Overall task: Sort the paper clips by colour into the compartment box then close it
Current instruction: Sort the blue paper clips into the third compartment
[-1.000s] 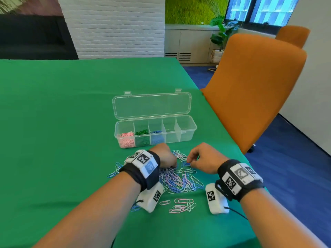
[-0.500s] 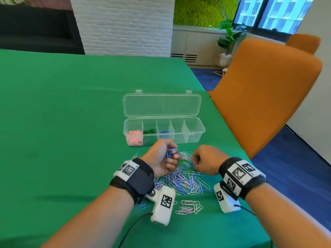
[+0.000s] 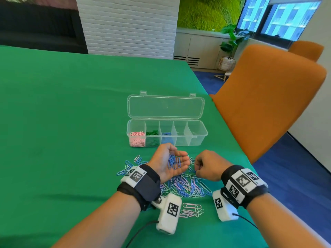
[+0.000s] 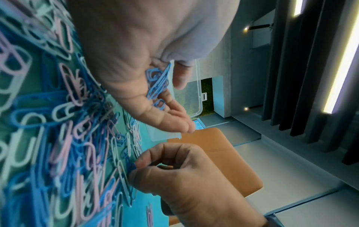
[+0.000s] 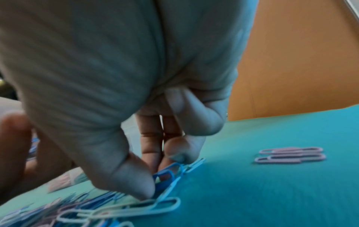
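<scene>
Paper clips, head view: your left hand (image 3: 169, 162) cups blue ones (image 3: 173, 161), palm up, fingers relaxed, above the pile (image 3: 186, 187); box (image 3: 197, 138) open beyond.
Left wrist view: blue clips across your palm.
Right wrist view: your right hand (image 5: 155, 176) pinches a blue clip (image 5: 167, 172) on the table (image 5: 272, 192).

compartment box (image 3: 200, 138): clear glossy plastic | table (image 3: 71, 122): matt green cloth | paper clips (image 3: 186, 187): seemingly coated

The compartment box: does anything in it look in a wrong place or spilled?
Nothing stands out. The box holds pink, green and blue clips, each colour in its own compartment; two compartments look empty; the lid is open.
</scene>
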A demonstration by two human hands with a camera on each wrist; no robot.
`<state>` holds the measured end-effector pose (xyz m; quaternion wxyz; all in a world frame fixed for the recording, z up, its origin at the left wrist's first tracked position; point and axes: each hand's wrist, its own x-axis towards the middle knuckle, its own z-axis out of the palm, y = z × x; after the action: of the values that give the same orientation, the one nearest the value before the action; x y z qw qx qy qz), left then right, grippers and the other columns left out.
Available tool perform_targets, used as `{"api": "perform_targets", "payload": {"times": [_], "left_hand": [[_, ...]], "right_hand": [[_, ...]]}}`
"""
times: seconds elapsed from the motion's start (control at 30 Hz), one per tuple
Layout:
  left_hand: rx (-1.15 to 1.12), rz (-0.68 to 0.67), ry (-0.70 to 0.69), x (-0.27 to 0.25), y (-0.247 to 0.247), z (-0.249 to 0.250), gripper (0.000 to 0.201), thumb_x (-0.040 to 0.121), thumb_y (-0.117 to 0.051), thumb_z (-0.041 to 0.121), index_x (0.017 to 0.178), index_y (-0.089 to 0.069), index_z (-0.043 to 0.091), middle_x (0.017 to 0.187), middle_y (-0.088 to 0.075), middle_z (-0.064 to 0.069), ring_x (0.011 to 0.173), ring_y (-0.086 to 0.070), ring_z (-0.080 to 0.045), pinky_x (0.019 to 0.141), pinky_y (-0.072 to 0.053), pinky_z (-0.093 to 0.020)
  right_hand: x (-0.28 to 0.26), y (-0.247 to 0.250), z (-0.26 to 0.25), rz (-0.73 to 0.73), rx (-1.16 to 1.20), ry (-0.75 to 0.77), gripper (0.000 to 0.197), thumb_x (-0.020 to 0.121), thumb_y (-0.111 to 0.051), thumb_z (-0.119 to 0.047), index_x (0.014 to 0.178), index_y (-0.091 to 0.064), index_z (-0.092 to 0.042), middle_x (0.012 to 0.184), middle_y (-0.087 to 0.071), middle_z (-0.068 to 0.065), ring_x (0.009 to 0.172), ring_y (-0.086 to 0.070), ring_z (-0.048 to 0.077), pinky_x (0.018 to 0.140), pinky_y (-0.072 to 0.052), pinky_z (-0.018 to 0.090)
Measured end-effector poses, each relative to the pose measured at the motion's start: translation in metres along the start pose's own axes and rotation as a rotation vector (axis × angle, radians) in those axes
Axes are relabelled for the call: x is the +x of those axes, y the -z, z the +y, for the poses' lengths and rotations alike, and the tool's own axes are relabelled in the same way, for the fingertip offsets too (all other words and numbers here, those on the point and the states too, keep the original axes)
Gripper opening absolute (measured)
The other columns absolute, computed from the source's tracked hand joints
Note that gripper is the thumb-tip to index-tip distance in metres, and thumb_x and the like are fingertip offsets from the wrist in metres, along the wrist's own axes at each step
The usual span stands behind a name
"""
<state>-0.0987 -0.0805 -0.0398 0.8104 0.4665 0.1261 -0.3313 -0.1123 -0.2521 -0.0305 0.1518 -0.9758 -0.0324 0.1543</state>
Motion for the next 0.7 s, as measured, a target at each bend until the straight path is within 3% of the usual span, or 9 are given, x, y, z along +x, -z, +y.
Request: {"api": "perform_targets", "payload": {"times": [0.27,0.4,0.53,0.63,0.7], "left_hand": [[0.049,0.038,-0.037,-0.003,0.003,-0.002,0.033,0.098,-0.041,0.021,0.088,-0.065,0.002,0.072,-0.067,-0.010,0.060,-0.063,-0.019,0.055,-0.056,-0.027],[0.074,0.051,-0.039,-0.002,0.002,-0.004,0.031,0.099,-0.041,0.020,0.087,-0.064,0.003,0.071,-0.066,-0.009,0.059,-0.063,-0.018,0.054,-0.057,-0.027],[0.097,0.065,-0.053,0.000,-0.005,-0.007,0.029,0.099,-0.042,0.019,0.084,-0.063,0.004,0.068,-0.064,-0.007,0.057,-0.061,-0.017,0.053,-0.055,-0.026],[0.108,0.081,-0.053,0.002,-0.011,-0.009,0.028,0.099,-0.043,0.020,0.084,-0.060,0.004,0.070,-0.063,-0.009,0.058,-0.060,-0.018,0.054,-0.054,-0.027],[0.067,0.067,-0.013,0.003,-0.014,-0.011,0.031,0.101,-0.042,0.025,0.088,-0.059,0.003,0.075,-0.062,-0.011,0.061,-0.061,-0.020,0.056,-0.056,-0.028]], "right_hand": [[-0.006,-0.001,0.007,0.027,0.016,0.032,0.003,0.081,-0.068,-0.011,0.081,-0.069,-0.013,0.084,-0.069,-0.003,0.080,-0.064,0.013,0.069,-0.049,0.022],[-0.005,-0.002,0.009,-0.015,0.094,0.030,0.009,0.079,-0.067,-0.006,0.082,-0.065,-0.013,0.076,-0.063,-0.002,0.070,-0.057,0.012,0.063,-0.048,0.022],[-0.007,0.004,0.011,0.016,0.314,0.012,0.014,0.077,-0.070,0.000,0.080,-0.065,-0.012,0.071,-0.062,0.001,0.062,-0.055,0.012,0.065,-0.051,0.027],[-0.013,0.022,0.000,0.115,0.622,0.073,0.016,0.080,-0.070,0.007,0.080,-0.064,-0.008,0.064,-0.058,0.000,0.051,-0.049,0.004,0.048,-0.042,0.015],[-0.016,0.032,-0.010,0.106,0.767,0.120,0.013,0.081,-0.072,0.007,0.084,-0.065,-0.004,0.061,-0.057,-0.002,0.044,-0.045,0.000,0.039,-0.034,0.012]]}}
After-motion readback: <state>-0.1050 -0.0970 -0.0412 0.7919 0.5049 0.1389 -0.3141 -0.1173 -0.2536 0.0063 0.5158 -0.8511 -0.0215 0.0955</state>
